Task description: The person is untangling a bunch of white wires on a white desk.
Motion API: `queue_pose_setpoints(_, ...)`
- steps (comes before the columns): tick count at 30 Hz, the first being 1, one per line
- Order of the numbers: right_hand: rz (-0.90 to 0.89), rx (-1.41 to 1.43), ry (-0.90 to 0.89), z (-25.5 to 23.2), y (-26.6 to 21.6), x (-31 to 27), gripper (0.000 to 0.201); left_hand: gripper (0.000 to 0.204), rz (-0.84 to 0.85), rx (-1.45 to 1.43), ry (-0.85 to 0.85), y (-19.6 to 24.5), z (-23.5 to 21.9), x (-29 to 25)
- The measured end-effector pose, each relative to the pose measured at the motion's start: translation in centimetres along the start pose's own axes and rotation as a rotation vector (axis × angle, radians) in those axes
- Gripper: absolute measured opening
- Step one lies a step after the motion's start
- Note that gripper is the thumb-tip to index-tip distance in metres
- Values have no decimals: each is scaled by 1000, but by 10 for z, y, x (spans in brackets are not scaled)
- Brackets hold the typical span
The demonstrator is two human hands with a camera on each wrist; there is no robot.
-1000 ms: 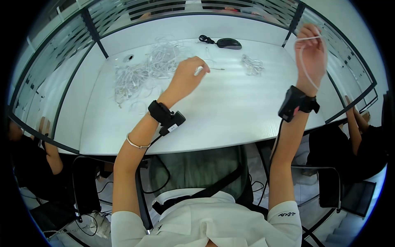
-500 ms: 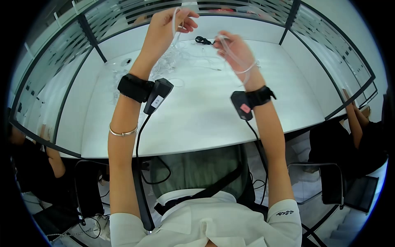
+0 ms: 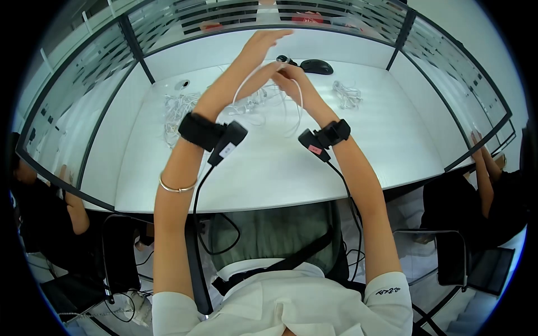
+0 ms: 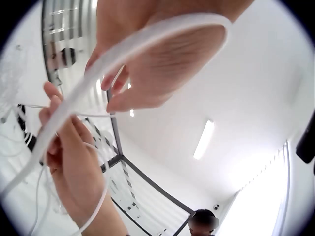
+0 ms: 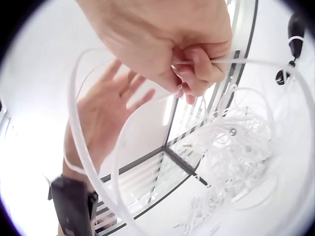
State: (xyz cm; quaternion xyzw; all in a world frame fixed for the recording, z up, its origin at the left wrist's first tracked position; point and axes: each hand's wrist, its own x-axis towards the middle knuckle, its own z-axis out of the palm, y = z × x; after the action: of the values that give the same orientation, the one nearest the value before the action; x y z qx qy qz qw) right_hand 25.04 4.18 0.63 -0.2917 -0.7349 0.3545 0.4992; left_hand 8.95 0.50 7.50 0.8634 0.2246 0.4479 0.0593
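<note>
Looks like an office, cubicle-style. Has a white counter [image 3: 269, 176] boxed in by dark-framed, partly striped glass partitions [image 3: 448, 84], a black computer mouse [image 3: 317, 67] toward the rear, people [image 3: 507, 193] either side, a strip light [image 4: 204, 139] overhead.

Black computer mouse [image 3: 317, 67] near back panel of white surface [image 3: 347, 151], dark cord [image 3: 286, 60] bunched just beside it; round fitting [image 3: 182, 84] with dark centre toward left back corner; dark-framed striped glass partition [image 3: 457, 75] round sides and back — red item [image 3: 307, 18] blurred beyond; seated people in black at far left [image 3: 56, 218] and far right [image 3: 499, 196]; left wrist view — bright ceiling light [image 4: 204, 139], pale curtain [image 4: 266, 196].
</note>
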Motion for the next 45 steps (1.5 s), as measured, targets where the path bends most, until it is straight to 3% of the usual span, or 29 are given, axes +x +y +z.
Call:
queue_pose_setpoints(2,75,37,50,-8,-7,-7,19,43,-139,-145,45,-25,11,-24)
queue_pose_setpoints(5,138,112,67,-20,-8,-7,22,43,-122,10,-50,-61,36,-53)
queue_pose_setpoints(8,188,154,92,-20,-9,-10,24,34,-86,321,-53,-48,34,-59)
queue_pose_setpoints(11,263,273,140,-28,-7,-11,28,20,-153,389,42,-56,32,-64)
queue_pose_setpoints(14,223,267,185,-33,-7,-12,31,12,-210,406,167,-52,25,-65)
queue_pose_setpoints(18,251,205,199,-34,-6,-13,30,13,-390,278,232,-46,14,-65)
queue_pose_setpoints(21,218,226,229,-36,1,-11,29,14,-368,247,357,-50,12,-66)
queue_pose_setpoints(24,182,262,260,-41,0,-11,28,15,-504,66,375,-53,8,-67)
queue_pose_setpoints(31,121,284,361,-46,-12,-14,30,18,-641,-293,632,-77,-2,-73)
queue_pose_setpoints(40,-17,288,408,-47,-36,-9,31,20,-622,-248,757,-73,-41,-47)
queue_pose_setpoints(45,-82,308,474,-58,-39,-12,33,20,-644,-408,849,-78,-48,-32)
